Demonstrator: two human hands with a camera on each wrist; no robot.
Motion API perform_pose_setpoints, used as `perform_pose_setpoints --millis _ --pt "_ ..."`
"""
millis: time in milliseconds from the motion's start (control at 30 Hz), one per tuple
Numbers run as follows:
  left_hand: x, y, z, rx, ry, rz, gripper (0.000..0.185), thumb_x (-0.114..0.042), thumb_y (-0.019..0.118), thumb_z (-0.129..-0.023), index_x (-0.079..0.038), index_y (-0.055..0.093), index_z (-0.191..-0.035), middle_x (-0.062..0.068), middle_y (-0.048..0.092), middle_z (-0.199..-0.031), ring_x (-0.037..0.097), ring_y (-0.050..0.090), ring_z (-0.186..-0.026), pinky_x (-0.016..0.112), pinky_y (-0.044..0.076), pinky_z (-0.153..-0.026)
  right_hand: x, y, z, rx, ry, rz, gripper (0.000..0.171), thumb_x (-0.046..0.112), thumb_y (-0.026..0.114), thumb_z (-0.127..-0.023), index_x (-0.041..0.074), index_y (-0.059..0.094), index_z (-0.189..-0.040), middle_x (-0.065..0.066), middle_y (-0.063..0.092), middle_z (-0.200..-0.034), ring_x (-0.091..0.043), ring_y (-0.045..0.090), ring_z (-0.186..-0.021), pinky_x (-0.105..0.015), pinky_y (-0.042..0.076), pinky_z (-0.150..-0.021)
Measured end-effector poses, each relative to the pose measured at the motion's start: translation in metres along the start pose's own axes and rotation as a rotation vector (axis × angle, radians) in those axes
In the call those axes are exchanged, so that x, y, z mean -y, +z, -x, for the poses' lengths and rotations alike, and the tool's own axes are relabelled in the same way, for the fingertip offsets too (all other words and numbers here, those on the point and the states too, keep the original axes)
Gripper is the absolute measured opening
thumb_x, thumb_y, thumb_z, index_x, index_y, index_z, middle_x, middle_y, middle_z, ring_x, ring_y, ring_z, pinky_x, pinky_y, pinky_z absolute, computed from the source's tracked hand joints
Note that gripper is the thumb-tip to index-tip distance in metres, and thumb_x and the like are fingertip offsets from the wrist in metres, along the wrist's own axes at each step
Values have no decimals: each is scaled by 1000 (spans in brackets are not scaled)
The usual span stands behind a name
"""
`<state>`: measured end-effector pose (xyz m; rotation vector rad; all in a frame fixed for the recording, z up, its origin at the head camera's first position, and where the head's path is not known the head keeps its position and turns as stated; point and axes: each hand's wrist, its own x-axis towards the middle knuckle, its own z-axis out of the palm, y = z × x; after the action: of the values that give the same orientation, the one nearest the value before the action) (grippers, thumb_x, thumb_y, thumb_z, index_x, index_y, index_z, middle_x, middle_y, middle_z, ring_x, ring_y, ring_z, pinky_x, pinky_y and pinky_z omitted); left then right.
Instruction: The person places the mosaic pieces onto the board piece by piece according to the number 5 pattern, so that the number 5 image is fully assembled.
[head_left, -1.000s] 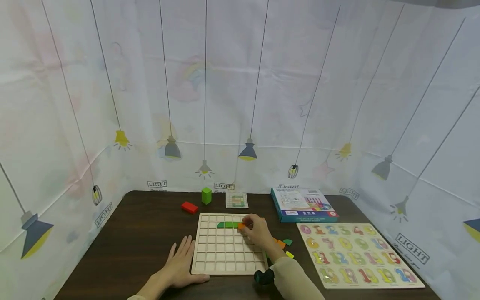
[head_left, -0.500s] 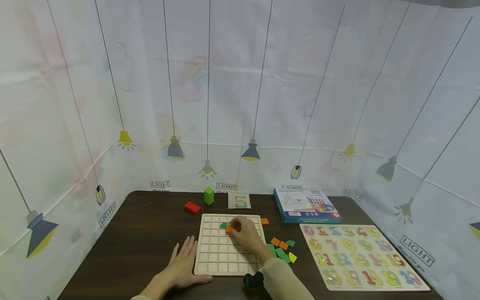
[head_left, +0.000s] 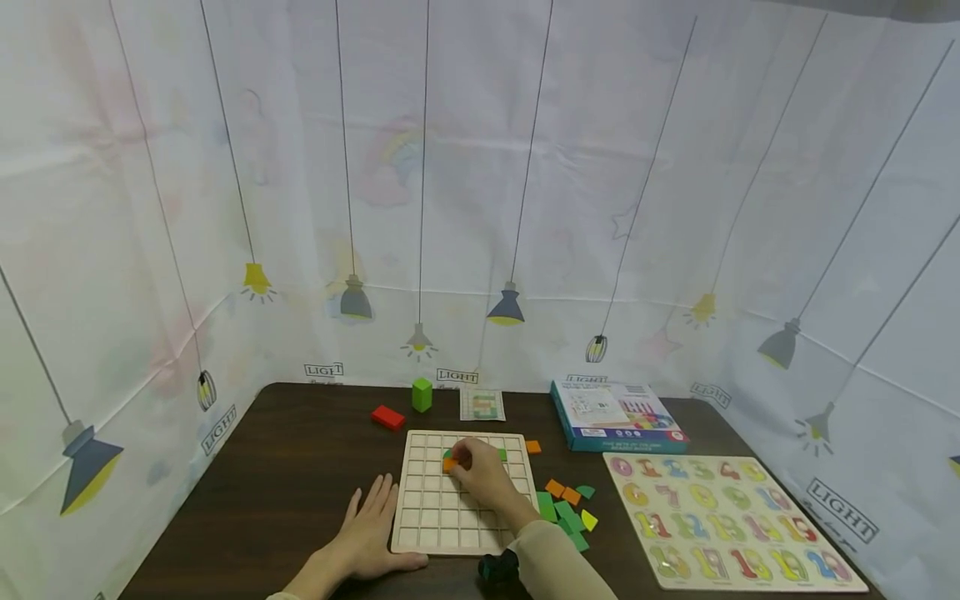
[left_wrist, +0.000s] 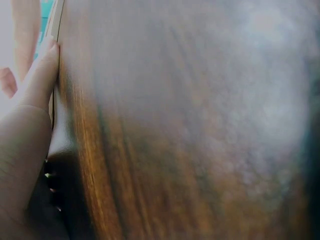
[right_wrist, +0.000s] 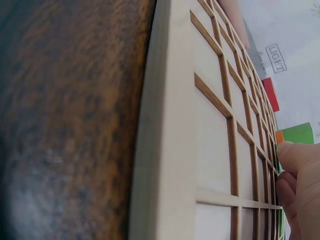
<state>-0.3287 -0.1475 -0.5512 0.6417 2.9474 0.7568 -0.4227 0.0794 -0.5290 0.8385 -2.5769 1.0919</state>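
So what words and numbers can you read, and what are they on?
"LIGHT": on the backdrop, several times; the tiny script underneath is too small.
"0", "1", "2", "3", "4", "7", "11", "20": on the number board; other numbers are blurry.
The box: print too blurred to read surely.

Soft, even light fills the head view, while the left wrist view shows a blurred table (left_wrist: 175,130) with pale glare towards two o'clock.

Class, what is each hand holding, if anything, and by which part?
The right hand pinches an orange piece by its right side in the head view; exact contact is hidden. The left hand grips nothing.
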Motion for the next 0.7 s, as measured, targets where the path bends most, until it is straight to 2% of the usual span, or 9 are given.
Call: perform_pose_setpoints --millis 333,600,700 --pt "-3 -3 1 4 -9 14 118 -75 59 -72 7 21 -147 28 11 -152 41 5 -140 63 1 -105 -4 2 -1 -6 -2 -18 18 -1 69 -84 1 63 -100 -9 63 -93 -12 60 -80 -22 51 -69" --pt "1 2 -2 2 -17 -10 120 -79 55 -71 5 19 -148 25 10 -153 38 3 -141 63 1 -105 -6 1 -1 -1 5 -36 18 -1 69 -84 2 63 -101 -7 63 -93 -11 60 -81 -22 51 -70" --pt "-2 -1 0 3 -15 -15 120 -79 55 -71 6 20 -147 27 11 -153 39 5 -141 63 2 -105 -8 -2 0 -9 6 -30 17 1 68 -85 2 63 -101 -6 63 -93 -11 59 -80 -23 51 -70"
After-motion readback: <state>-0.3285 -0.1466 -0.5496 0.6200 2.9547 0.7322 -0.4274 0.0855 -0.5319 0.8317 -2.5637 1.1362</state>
